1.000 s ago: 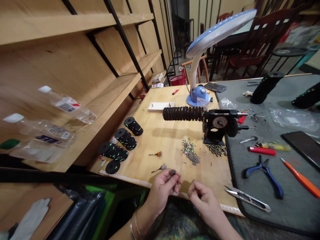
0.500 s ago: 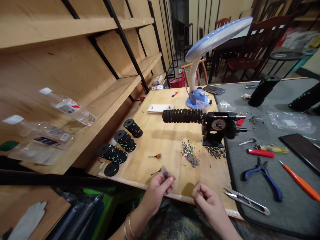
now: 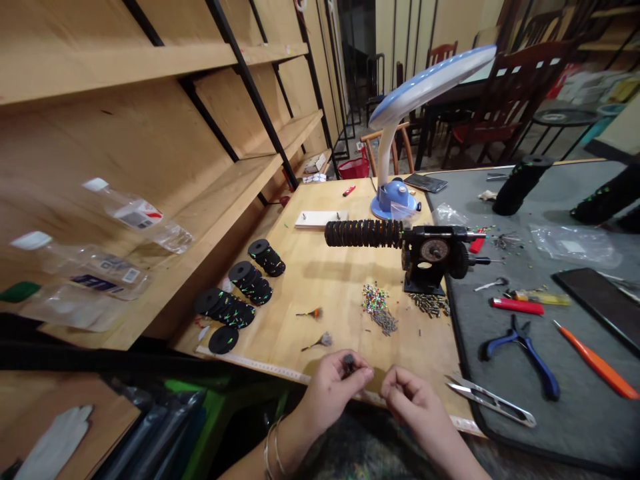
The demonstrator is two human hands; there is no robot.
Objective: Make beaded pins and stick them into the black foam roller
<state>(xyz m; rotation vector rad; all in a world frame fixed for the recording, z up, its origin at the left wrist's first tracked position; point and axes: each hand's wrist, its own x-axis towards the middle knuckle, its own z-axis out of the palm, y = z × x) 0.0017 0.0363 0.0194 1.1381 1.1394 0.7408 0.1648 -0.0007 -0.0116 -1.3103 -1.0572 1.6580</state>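
Machine (image 3: 430, 260): mostly black. Under machine: counter (image 3: 320, 283), pale wood grain. In front of machine: blackish small piece (image 3: 349, 362) in left hand (image 3: 336, 385); beads (image 3: 374, 297), red/green/yellow/white mix; pins (image 3: 386, 323), plain grey. Left of machine: spools (image 3: 240, 311), black, green and yellow flecks. Behind machine: lamp (image 3: 433, 88), blue and white. Right of machine: mat (image 3: 473, 327), dark grey; red lighter (image 3: 517, 306); blue-handled pliers (image 3: 544, 368); orange tool (image 3: 597, 362).

2 hands (image 3: 332, 383), 2 tabletop tufts (image 3: 318, 313)
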